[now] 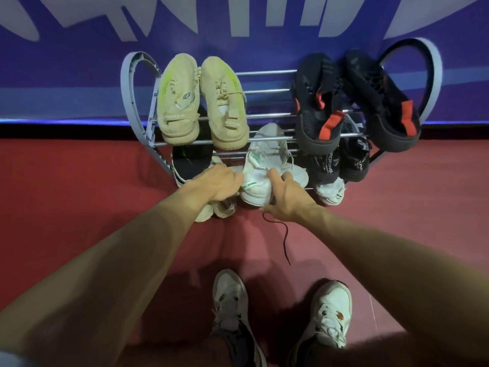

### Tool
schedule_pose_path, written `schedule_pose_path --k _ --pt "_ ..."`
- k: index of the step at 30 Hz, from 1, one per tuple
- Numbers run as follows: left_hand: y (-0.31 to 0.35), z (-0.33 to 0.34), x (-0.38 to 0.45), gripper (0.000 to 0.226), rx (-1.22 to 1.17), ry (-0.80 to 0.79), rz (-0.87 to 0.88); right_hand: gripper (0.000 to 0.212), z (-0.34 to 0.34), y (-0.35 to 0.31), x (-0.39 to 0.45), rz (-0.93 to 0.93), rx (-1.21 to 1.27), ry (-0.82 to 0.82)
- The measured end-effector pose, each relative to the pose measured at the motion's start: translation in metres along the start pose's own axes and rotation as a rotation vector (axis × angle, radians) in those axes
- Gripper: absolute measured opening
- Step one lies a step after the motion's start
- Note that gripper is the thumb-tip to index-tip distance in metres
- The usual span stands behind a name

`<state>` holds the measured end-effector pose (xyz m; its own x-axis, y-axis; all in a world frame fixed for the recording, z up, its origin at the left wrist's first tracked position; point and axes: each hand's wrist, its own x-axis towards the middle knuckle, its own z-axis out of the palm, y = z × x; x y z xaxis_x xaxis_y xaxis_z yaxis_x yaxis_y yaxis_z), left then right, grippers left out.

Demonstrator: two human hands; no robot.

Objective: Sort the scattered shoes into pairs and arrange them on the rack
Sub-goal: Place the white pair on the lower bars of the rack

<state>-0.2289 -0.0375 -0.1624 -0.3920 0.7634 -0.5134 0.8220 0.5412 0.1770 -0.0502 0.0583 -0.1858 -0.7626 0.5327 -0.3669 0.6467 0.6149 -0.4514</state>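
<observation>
While the white shoe [260, 178] is steadied heel-first on a lower bar of the rack [267, 74], its heel is gripped by the right hand [287, 198], fingers curled. Against its other side the left hand [217, 182] is pressed, apparently for alignment; its fingertips are hidden. Beyond both hands, beige shoes [201, 102] and black shoes [352, 99] are already paired.
</observation>
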Motion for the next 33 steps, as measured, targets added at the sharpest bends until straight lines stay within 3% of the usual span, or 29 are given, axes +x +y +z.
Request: schedule_pose_path --k 4,11,18,25,33 --pt "-0.004 0.007 -0.002 0.036 0.051 0.027 0.021 0.078 -0.004 0.013 0.003 0.034 0.069 0.038" --pt "0.007 0.013 0.013 0.042 -0.021 0.161 -0.198 0.078 -0.009 0.023 0.006 0.079 0.163 -0.007" --pt "-0.003 0.011 -0.006 0.039 0.358 0.099 0.096 0.08 -0.023 0.026 0.003 0.103 -0.037 0.023" --pt "0.002 0.002 -0.039 0.03 0.34 0.07 0.387 0.052 -0.044 0.03 -0.013 -0.044 -0.311 0.07" --pt "-0.016 0.012 -0.06 0.024 0.36 -0.096 0.231 0.025 -0.041 0.038 -0.021 -0.139 -0.615 0.099"
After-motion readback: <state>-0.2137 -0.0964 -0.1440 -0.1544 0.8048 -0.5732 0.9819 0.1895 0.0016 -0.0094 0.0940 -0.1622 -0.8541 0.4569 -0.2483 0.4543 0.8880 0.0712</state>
